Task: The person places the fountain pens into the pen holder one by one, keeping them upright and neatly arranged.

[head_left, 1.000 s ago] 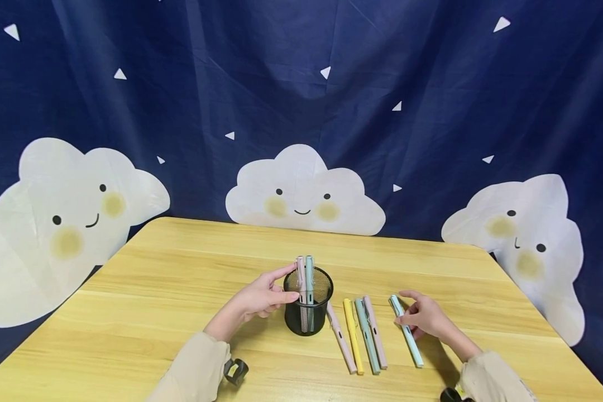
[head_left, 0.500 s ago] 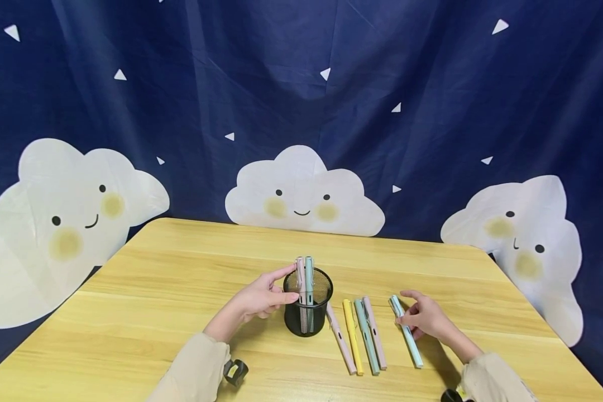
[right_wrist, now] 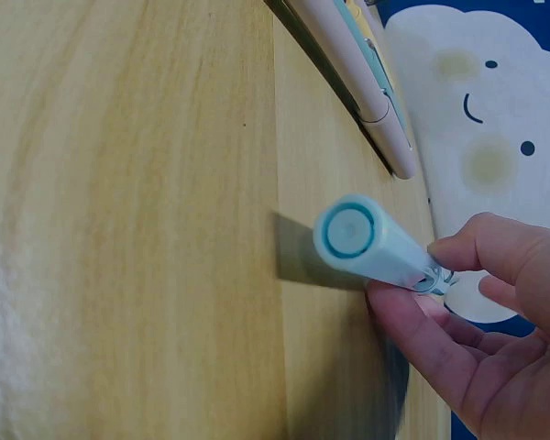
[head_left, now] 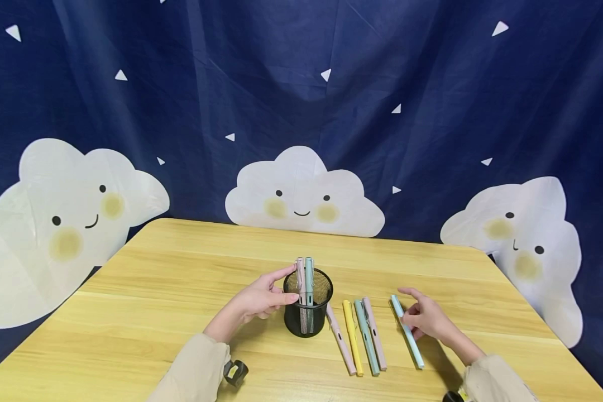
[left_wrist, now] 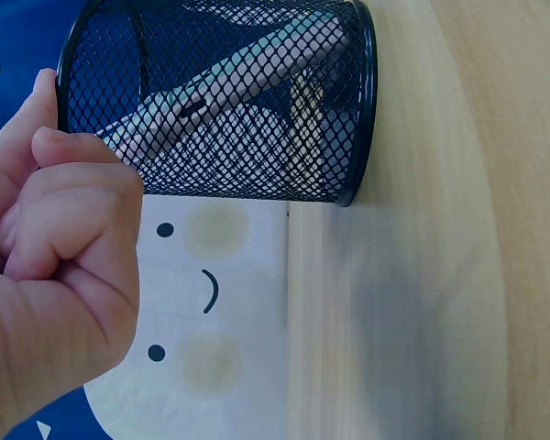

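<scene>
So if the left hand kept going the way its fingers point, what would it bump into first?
The left hand points right, at the mesh cup; its fingertips already touch the rim, so next would probably come the two pens standing inside, though depth is unclear.

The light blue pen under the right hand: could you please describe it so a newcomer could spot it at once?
Start at the black mesh cup mid-table. Right of it lie four pens in a row, then one alone: the light blue pen, pinched by the right hand.

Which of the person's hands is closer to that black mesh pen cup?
The left. The left hand touches the black mesh cup at its rim. The right hand is off to the cup's right, beyond four pens lying on the table, pinching a light blue pen.
</scene>
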Action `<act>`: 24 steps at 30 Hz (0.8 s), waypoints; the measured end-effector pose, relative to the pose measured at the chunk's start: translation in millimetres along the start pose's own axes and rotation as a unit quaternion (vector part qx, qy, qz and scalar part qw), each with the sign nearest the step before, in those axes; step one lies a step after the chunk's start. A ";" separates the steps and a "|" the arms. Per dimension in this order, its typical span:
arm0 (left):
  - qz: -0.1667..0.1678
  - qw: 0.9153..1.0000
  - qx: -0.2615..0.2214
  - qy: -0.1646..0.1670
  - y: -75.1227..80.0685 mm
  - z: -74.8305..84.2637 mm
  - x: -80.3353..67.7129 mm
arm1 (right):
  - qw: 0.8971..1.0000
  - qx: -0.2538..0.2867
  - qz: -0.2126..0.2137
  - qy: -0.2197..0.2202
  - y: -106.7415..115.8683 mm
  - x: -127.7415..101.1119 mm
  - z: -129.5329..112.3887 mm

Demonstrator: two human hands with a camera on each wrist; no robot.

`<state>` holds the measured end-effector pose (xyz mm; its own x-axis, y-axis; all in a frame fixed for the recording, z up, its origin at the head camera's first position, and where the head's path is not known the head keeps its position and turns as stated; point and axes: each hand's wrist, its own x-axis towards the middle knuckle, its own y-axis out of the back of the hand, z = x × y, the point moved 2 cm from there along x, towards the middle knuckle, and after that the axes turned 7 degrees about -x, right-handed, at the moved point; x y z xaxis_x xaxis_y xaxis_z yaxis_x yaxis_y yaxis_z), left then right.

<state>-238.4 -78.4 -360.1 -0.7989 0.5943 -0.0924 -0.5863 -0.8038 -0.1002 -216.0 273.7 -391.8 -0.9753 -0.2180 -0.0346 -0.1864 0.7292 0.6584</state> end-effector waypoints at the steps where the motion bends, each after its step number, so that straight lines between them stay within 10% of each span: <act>1: 0.001 1.000 0.001 0.000 0.0 -0.2 0.0 | 1.000 0.000 -0.002 0.003 0.1 -0.2 -0.5; 24: 0.000 1.000 -0.004 0.004 0.3 -1.9 1.2 | 1.000 0.029 0.003 0.006 0.3 2.1 -3.3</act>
<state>-239.3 -77.9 -362.0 -0.7979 0.5945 -0.0997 -0.5851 -0.8036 -0.1087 -217.7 271.4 -389.1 -0.9751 -0.2207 -0.0218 -0.1872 0.7666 0.6142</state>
